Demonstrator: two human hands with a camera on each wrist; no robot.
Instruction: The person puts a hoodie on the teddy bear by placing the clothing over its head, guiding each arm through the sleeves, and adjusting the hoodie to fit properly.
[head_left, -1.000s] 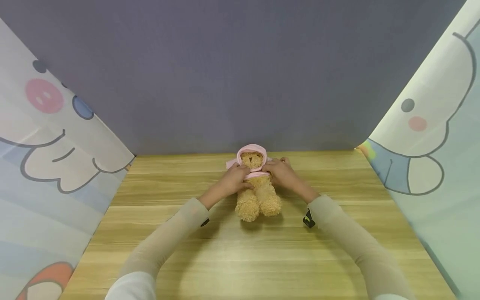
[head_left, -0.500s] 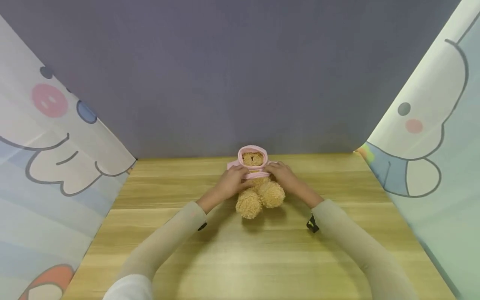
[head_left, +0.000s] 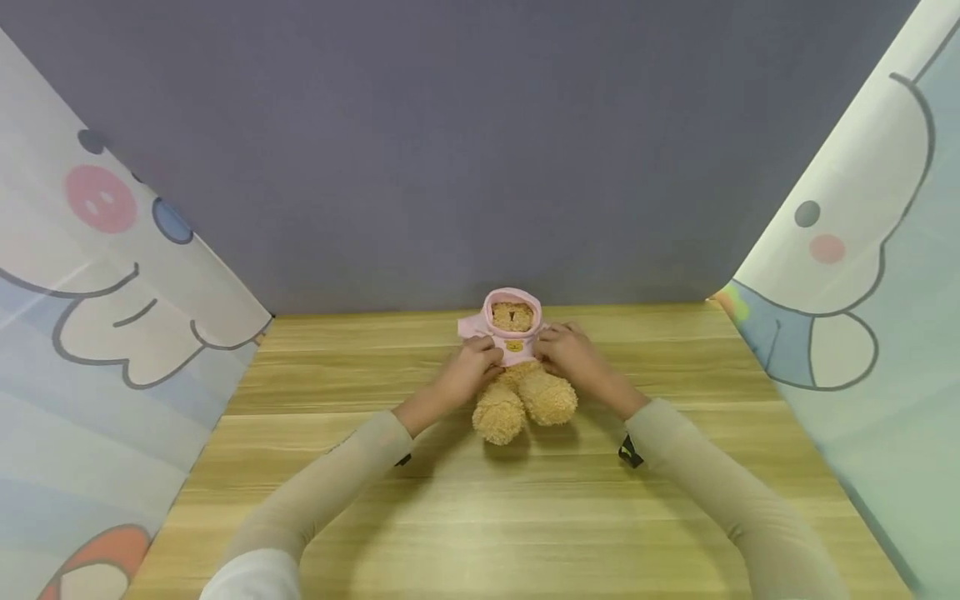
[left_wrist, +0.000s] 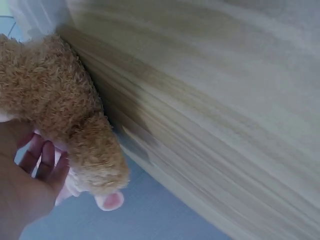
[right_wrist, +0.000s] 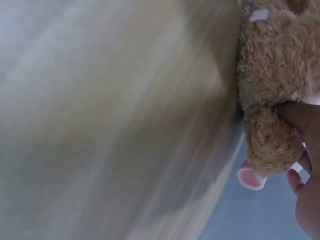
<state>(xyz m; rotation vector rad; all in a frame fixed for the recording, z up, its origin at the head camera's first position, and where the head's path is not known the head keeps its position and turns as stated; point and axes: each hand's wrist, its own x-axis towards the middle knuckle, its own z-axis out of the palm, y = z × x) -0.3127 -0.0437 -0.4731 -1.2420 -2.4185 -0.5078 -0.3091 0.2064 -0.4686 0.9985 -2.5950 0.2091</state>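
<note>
A plush teddy bear (head_left: 500, 414) lies on its back with its feet toward the person. It wears a pink hoodie (head_left: 498, 335), its hood framing the face and a yellow patch on the chest. My left hand (head_left: 467, 367) pinches the hoodie's lower edge on the left side. Across from it, my right hand (head_left: 576, 357) pinches the hem on the right. In the left wrist view, curled fingers (left_wrist: 46, 165) reach behind the bear's furry side, and a sleeve cuff (left_wrist: 111, 201) sticks out beyond. The right wrist view shows my thumb against the fur, near the other cuff (right_wrist: 251, 177).
A wood-grain table (head_left: 465, 517) carries the bear near its back edge. Behind it rises a grey panel (head_left: 480, 150). Cartoon-printed curtains stand on the left (head_left: 45, 358) and right (head_left: 885, 433). A small white tag (right_wrist: 259, 15) sits on the bear's fur.
The hoodie's front has been drawn down over the bear's belly, and its yellow patch now shows. Both hands moved slightly toward the person with the hem. The bear's feet shifted a little right.
</note>
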